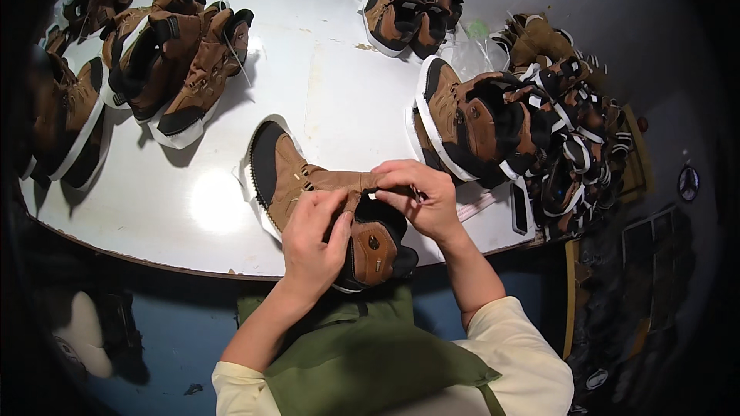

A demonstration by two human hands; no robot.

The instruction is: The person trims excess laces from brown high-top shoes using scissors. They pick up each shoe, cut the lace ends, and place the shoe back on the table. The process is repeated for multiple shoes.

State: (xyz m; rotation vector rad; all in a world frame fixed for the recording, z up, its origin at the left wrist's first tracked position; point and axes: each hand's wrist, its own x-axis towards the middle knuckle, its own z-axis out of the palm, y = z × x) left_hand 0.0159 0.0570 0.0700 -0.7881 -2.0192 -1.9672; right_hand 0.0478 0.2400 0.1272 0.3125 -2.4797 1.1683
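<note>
A brown boot (285, 172) with a black toe cap and white sole edge lies at the near edge of the table, toe pointing away to the left. Its dark opening faces me, with a white tag inside. My left hand (314, 239) is closed, pinching the upper beside the opening. On the far side of the opening, my right hand (422, 194) pinches the brown top edge between thumb and fingers. Whether a small tool or thread is in either hand cannot be made out. The boot's heel rests against my green apron (362, 362).
Several brown boots (202, 81) stand on the left of the white table (308, 96), and more shoes (397, 23) at the back. To the right a boot (470, 119) sits beside a large shoe pile (574, 123). A phone (519, 212) lies near the right edge.
</note>
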